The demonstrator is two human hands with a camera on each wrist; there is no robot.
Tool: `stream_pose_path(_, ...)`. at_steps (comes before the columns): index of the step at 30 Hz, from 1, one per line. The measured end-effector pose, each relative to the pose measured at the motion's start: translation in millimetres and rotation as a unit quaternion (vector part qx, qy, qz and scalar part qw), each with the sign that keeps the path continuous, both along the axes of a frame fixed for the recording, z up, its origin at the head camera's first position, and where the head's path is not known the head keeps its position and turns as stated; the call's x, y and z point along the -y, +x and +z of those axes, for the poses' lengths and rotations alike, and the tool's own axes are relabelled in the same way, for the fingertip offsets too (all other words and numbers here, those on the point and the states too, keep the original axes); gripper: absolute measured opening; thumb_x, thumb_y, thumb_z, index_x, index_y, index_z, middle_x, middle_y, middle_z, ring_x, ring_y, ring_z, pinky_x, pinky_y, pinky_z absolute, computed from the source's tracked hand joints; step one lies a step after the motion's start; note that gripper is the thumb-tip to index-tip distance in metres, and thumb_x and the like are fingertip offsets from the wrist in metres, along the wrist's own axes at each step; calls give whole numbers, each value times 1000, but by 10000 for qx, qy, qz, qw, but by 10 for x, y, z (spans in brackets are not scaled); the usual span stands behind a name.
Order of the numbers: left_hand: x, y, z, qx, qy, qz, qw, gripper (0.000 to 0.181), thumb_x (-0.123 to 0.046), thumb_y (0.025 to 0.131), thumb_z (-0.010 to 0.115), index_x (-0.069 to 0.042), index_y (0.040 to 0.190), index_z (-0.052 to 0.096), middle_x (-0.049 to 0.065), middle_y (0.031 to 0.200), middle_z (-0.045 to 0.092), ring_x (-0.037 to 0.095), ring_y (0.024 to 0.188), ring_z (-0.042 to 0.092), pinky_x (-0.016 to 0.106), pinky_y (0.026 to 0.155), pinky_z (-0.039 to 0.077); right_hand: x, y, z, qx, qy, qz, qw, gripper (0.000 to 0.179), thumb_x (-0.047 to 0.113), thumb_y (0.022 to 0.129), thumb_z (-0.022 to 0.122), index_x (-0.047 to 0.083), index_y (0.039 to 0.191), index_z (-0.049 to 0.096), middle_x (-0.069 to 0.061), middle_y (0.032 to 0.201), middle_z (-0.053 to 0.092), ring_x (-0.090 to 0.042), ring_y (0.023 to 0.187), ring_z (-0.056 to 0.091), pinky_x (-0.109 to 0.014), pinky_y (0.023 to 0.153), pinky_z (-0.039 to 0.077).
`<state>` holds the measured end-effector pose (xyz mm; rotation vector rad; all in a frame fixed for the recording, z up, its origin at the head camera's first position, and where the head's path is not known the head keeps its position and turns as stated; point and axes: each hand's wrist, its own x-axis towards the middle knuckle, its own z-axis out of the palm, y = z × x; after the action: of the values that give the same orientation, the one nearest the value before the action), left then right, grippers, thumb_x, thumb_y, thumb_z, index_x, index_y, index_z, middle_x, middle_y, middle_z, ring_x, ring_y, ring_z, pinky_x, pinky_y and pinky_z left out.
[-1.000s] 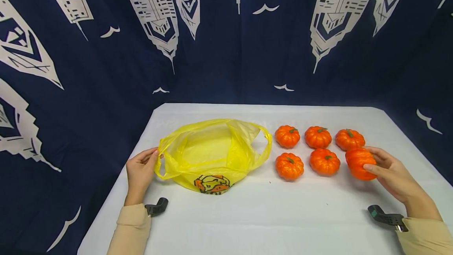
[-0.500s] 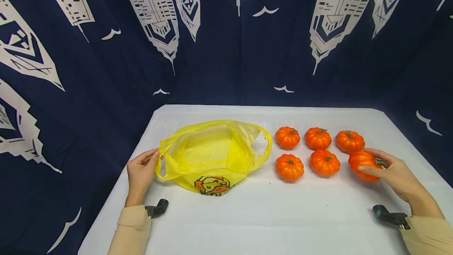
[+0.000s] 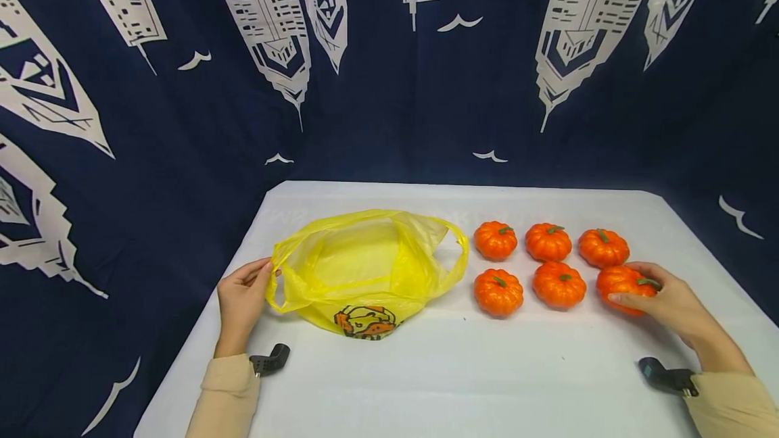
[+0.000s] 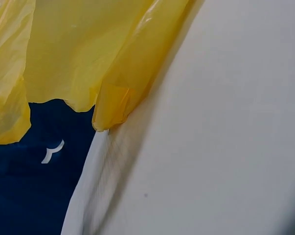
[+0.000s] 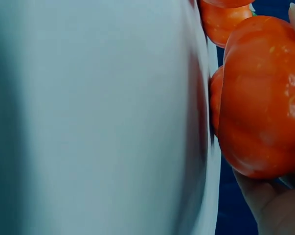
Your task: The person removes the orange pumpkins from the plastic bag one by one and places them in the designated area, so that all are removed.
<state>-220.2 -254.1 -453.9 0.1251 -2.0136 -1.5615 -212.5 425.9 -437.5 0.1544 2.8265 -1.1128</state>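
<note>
A yellow plastic carrier bag lies with its mouth spread wide, a cartoon print on its front. My left hand pinches the bag's left handle between thumb and fingers. In the left wrist view, yellow plastic hangs at the top left and that hand is out of sight. On the right, my right hand grips a small orange pumpkin, thumb in front and fingers behind, its green stem toward the palm. The same pumpkin fills the right side of the right wrist view, close over the white cloth.
Three pumpkins form a back row: left, middle and right. Two more, one at left and one beside it, sit in front of them. The white table meets a dark blue printed curtain behind.
The pumpkin in my right hand has turned, bringing its stem into view, and has come down toward the table, in line with the front row. My left hand keeps its hold on the bag.
</note>
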Motion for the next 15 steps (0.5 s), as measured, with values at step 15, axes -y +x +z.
stream_pose_path(15, -27, 22, 42, 54, -15, -73, 10000, 20, -6, 91, 73, 6, 107, 75, 19, 93, 76, 0, 70, 72, 13, 63, 58, 25, -39, -55, 117, 410, 30, 9991, 110, 48, 84, 78, -13, 151, 15, -46, 144, 26, -60, 123, 32, -78, 97, 32)
